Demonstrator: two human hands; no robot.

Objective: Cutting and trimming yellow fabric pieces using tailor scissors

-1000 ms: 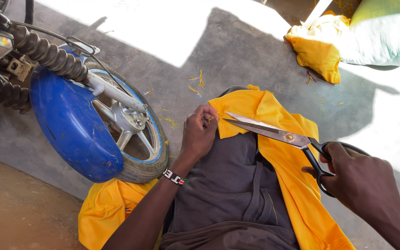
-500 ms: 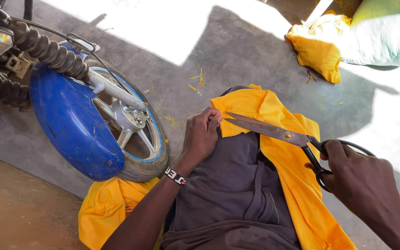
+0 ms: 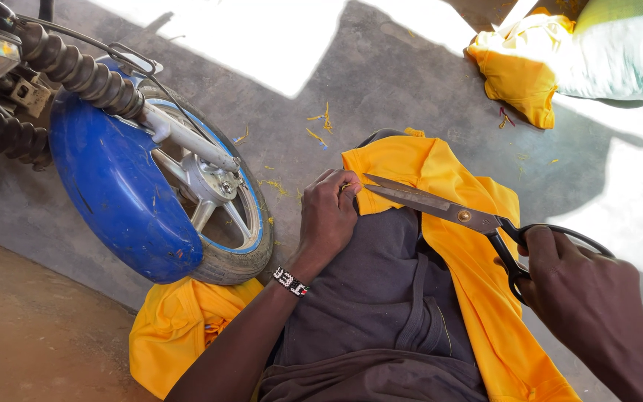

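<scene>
1. A person's right hand (image 3: 589,290) grips a pair of large tailor's scissors (image 3: 459,216) by their black loop handles, the fingers closed through the loops; the steel blades stand slightly apart and point left across a piece of yellow fabric (image 3: 455,246).

2. The left hand (image 3: 329,216) is curled shut on the cut edge of the yellow fabric, pinching it just beside the blade tips — the knuckles rest on a dark grey cloth (image 3: 381,298) that lies over the person's lap.

3. The yellow fabric drapes from the concrete floor (image 3: 381,82) over the dark grey cloth and runs down to the lower right; more of it bunches at the lower left, under the tyre.

4. A beaded bracelet (image 3: 290,282), black and white with a touch of red, circles the left wrist.

5. A motorcycle front wheel (image 3: 210,216) with a blue mudguard (image 3: 113,186) and ribbed black fork gaiters stands to the left, touching the bunched yellow fabric.

6. Yellow thread scraps (image 3: 320,126) lie scattered on the floor beyond the hands — well apart, at the upper right, a second yellow bundle (image 3: 515,74) sits against a pale green sack (image 3: 619,59).
</scene>
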